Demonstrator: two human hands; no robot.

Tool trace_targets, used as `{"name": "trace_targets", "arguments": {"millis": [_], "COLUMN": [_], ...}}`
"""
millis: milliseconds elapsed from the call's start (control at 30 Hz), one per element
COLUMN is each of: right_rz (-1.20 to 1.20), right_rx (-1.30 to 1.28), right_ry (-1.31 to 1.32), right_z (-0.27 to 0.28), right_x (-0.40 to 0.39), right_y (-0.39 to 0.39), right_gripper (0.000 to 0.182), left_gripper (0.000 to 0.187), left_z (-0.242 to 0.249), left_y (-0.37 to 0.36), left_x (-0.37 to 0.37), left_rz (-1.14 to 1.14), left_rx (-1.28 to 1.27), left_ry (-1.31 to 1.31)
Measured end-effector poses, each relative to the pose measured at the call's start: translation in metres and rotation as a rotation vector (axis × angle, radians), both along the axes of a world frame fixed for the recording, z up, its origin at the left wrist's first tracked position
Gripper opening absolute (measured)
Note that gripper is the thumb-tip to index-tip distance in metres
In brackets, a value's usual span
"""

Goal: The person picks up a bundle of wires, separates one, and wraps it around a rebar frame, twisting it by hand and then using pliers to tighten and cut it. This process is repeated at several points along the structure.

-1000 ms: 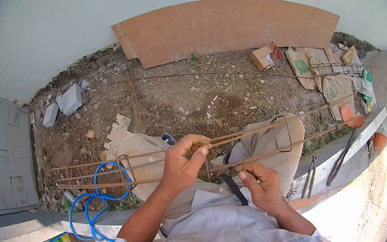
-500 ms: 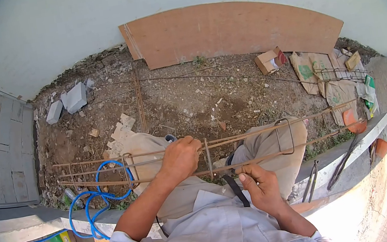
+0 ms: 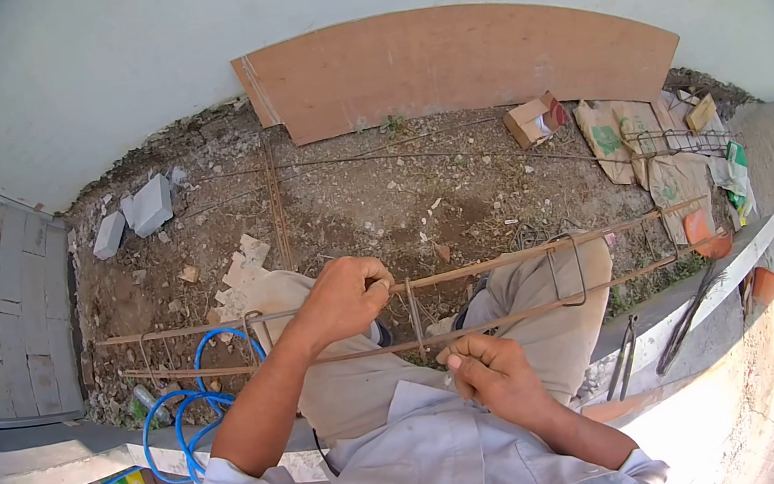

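Note:
A long, narrow rebar cage of thin rusty bars with several stirrups lies across my knees. My left hand is closed on its upper bar, just left of the middle stirrup. Below the lower bar, close to that stirrup, my right hand is closed with thumb and fingertips together. Whatever lies in that pinch is too small to make out. A blue hose loops beside and behind the cage's left part.
A plywood sheet leans on the white wall. Grey blocks, a cardboard box and paper sacks lie on the dirt. Pincers and a bundle of wire rest on the concrete ledge at right.
The cage has turned slightly, so its bars and left-end stirrups show differently. My right hand has shifted left toward the middle stirrup. My left hand has risen a little, still on the bar.

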State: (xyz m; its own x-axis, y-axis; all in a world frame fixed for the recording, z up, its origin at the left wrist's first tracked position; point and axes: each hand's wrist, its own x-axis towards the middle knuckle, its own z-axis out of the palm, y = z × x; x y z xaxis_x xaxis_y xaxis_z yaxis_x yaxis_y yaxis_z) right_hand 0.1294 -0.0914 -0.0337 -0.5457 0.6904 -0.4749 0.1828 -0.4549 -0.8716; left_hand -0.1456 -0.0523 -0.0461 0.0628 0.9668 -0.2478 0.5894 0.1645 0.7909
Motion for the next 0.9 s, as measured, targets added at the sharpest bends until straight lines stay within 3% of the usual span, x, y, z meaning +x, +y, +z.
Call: {"name": "trace_targets", "arguments": {"millis": [267,567,900], "right_rz": [-0.088,-0.277,-0.262], "right_rx": [-0.501,-0.477,-0.368], "right_ry": [0.182,0.35,0.259], "right_z": [0.003,-0.013,-0.021], "right_x": [-0.024,-0.058,-0.069], "right_y": [0.009,-0.002,0.002], "right_gripper": [0.024,0.023,0.023], "left_gripper": [0.026,0.033,0.022], "left_z": [0.002,0.017,-0.003], "left_y": [0.01,0.016,0.014], "left_x": [0.001,0.006,0.014], "left_rz": [0.112,0.067,0.152], "left_rx": [0.001,-0.188,-0.231], "left_ry": [0.068,0.17,-0.098]}}
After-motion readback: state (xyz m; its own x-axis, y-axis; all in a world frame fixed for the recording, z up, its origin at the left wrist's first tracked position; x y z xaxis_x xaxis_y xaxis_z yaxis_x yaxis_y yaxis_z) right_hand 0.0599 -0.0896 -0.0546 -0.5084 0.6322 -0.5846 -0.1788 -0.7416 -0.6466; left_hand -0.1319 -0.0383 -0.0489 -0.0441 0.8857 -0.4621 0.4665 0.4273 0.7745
